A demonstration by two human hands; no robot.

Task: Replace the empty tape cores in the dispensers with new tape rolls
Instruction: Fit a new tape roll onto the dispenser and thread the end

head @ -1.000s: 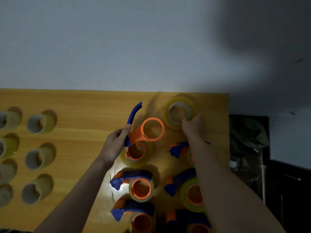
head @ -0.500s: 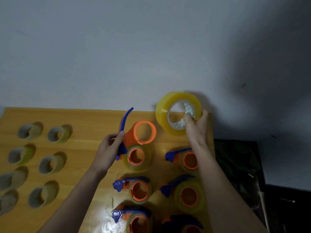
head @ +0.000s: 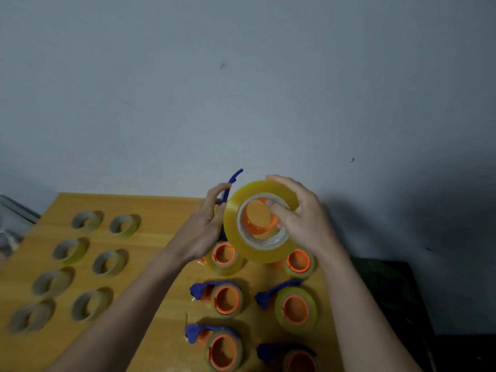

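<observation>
My right hand grips a full yellow tape roll, thumb inside its core and fingers over the rim, held above the table. Behind the roll my left hand holds an orange and blue dispenser by its blue handle, which sticks up at the top. The dispenser's orange hub shows through the roll's hole. Whether the roll sits on the hub I cannot tell.
On the wooden table below the hands stand several loaded dispensers in two columns. Several empty tape cores lie in rows on the left. A grey wall rises behind; dark floor lies past the table's right edge.
My right hand lifted the yellow roll from the table's far edge and brought it left in front of the dispenser. My left hand raised the dispenser to meet it.
</observation>
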